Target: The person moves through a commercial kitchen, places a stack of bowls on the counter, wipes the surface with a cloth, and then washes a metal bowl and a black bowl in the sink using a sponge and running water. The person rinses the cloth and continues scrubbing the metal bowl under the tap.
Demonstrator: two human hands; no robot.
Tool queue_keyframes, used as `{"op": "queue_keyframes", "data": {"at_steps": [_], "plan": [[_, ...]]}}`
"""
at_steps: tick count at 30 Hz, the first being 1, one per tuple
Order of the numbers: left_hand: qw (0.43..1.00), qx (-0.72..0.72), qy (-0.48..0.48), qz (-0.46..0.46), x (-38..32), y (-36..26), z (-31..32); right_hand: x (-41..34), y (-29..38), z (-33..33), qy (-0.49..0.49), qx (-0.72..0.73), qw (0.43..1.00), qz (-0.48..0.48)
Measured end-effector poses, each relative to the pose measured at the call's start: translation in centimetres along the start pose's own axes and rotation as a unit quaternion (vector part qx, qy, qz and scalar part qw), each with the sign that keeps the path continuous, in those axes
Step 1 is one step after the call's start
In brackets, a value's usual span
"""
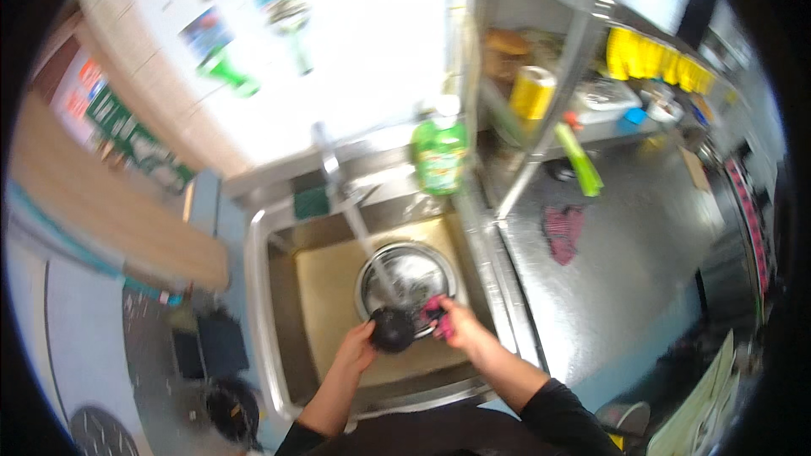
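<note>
My left hand [358,346] grips the edge of a small round black bowl-like item [391,330] over the sink. To its right, my right hand [457,324] is closed around a pink and black scrubbing cloth [438,316]. Beneath both hands a round metal basin [408,266] sits in the stainless steel sink [260,304]. The faucet [331,168] stands at the sink's back edge, and a stream of water falls from it into the basin. Blur hides the finer detail of the black item.
A green dish soap bottle [439,152] stands behind the sink, with a dark green scouring pad [311,202] to its left. On the steel counter at right lies a pink and black cloth [563,233]. A metal shelf post [545,120] rises there beside a lime-green handled tool [579,161].
</note>
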State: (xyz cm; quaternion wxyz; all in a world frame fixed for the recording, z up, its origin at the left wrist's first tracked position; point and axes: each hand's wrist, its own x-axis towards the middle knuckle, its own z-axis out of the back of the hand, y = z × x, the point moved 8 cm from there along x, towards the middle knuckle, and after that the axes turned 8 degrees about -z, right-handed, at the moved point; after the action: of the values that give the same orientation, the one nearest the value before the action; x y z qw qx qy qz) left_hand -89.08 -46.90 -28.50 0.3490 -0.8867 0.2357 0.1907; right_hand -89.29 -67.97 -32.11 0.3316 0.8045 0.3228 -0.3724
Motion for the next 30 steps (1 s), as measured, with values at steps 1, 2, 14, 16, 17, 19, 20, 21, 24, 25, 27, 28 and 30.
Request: {"op": "queue_keyframes", "data": {"at_steps": [1, 2, 14, 16, 17, 19, 20, 21, 24, 25, 27, 28, 30], "plan": [[0.995, 0.054, -0.081, 0.007, -0.2, 0.1, 1.3, 0.2, -0.2, 0.2, 0.007, -0.03, 1.0, 0.006], [0.99, 0.128, -0.026, -0.056, 0.0, -1.3, 0.2, 0.4, -0.3, 0.9, -0.027, -0.03, 0.999, 0.025], [0.353, 0.724, 0.38, -0.455, 2.0, 6.5, -31.7, 0.4, -2.9, 2.9, 0.114, -0.038, 0.986, 0.115], [0.333, 0.69, 0.396, -0.507, 4.9, 8.8, -36.3, 0.6, -3.5, 3.2, 0.104, -0.026, 0.991, 0.085], [0.326, 0.659, 0.402, -0.545, 6.2, 9.9, -38.4, 0.6, -4.1, 3.3, 0.093, -0.023, 0.994, 0.058], [0.336, 0.62, 0.389, -0.592, 9.9, 11.9, -42.6, 0.4, -4.1, 2.6, 0.106, -0.06, 0.99, 0.07], [0.34, 0.626, 0.373, -0.594, 12.0, 12.9, -44.3, 0.4, -4.2, 2.5, 0.108, -0.085, 0.988, 0.068], [0.344, 0.632, 0.357, -0.596, 14.2, 13.8, -46.1, 0.3, -4.2, 2.3, 0.118, -0.097, 0.986, 0.064], [0.33, 0.615, 0.33, -0.636, 20.0, 15.0, -51.7, -0.2, -4.3, 2.0, 0.166, -0.13, 0.976, 0.052], [0.303, 0.641, 0.306, -0.635, 21.9, 15.2, -53.1, 0.0, -4.3, 2.2, 0.161, -0.138, 0.976, 0.047], [0.366, 0.639, 0.336, -0.587, 24.9, 15.0, -55.0, 0.2, -4.6, 2.5, 0.157, -0.145, 0.976, 0.034], [0.403, 0.662, 0.34, -0.533, 26.3, 15.2, -54.9, 0.4, -4.5, 2.8, 0.139, -0.133, 0.98, 0.051], [0.343, 0.647, 0.349, -0.585, 24.3, 14.9, -53.7, 0.9, -4.2, 3.2, 0.115, -0.093, 0.985, 0.085]]}}
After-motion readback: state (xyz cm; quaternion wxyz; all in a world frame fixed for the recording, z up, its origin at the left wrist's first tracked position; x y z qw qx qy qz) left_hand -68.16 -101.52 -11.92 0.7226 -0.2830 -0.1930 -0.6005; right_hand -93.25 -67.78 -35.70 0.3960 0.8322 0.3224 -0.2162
